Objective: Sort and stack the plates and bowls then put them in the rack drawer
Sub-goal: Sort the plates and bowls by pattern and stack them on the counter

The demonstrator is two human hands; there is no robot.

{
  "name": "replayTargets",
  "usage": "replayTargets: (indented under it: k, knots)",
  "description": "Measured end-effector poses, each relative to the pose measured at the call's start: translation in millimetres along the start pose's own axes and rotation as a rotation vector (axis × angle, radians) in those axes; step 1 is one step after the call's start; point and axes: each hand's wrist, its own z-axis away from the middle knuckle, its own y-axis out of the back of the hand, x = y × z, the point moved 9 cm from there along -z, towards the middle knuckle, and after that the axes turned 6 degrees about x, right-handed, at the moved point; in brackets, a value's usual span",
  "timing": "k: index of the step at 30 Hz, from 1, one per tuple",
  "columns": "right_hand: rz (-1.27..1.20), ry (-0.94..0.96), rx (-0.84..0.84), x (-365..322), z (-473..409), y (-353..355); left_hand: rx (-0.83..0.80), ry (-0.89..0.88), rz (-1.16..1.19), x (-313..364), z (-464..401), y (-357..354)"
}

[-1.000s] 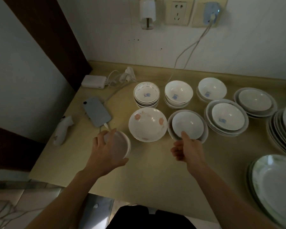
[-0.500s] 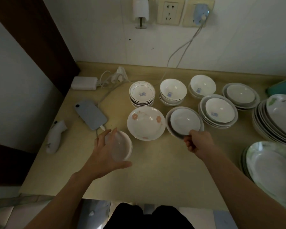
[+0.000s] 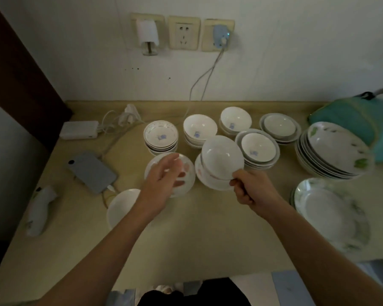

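Observation:
My right hand [image 3: 251, 188] pinches the near rim of a plain white bowl [image 3: 222, 156] and holds it tilted above a shallow dish [image 3: 210, 183] on the counter. My left hand [image 3: 164, 182] hovers open over a flower-patterned dish [image 3: 186, 171], blurred. A small white bowl [image 3: 122, 206] sits on the counter by my left forearm. Behind stand stacks of bowls [image 3: 161, 135] [image 3: 199, 129] [image 3: 235, 119] and a bowl on stacked plates [image 3: 258, 146].
Stacked plates with green leaf prints [image 3: 336, 149] and a large plate [image 3: 329, 213] lie at the right, a teal bag [image 3: 362, 115] behind them. A phone [image 3: 91, 171], a white power bank [image 3: 80, 129] and cables occupy the left. A white object [image 3: 39, 208] lies near the left edge.
My right hand has lifted the white bowl off the shallow dish and tilted it. My left hand has let go of the small white bowl and moved right over the flower-patterned dish.

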Motion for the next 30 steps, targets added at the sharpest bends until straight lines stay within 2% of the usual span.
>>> replayTargets:
  k: [2, 4, 6, 8, 13, 18, 20, 24, 26, 30]
  knots:
    - [0.022, 0.021, -0.068, -3, 4, 2, -0.137, 0.291, 0.315, -15, 0, -48]
    - [0.053, 0.043, -0.140, -6, 6, 2, -0.296, 0.470, 0.604, -19, 6, -90]
    - [0.088, 0.055, -0.204, -6, 8, 4, -0.376, 0.516, 0.787, -19, 8, -116]
    - [0.122, 0.042, -0.236, -4, 6, 11, -0.354, 0.516, 0.876, -22, 6, -129]
    - [0.240, 0.065, -0.256, -10, -13, 44, -0.300, 0.461, 0.732, -27, -4, -150]
    - [0.333, 0.126, -0.305, -20, -37, 71, -0.098, 0.459, 0.639, -35, -11, -161]
    - [0.407, 0.205, -0.198, -35, -56, 91, 0.014, 0.480, 0.656, -41, -12, -160]
    - [0.697, 0.463, 0.195, -74, -99, 144, 0.173, 0.488, 0.683, -51, -11, -155]
    - [0.815, 0.517, 0.254, -81, -119, 152, 0.217, 0.478, 0.684, -53, -12, -153]
    - [0.949, 0.463, 0.236, -77, -153, 151, 0.311, 0.473, 0.664, -54, -13, -147]
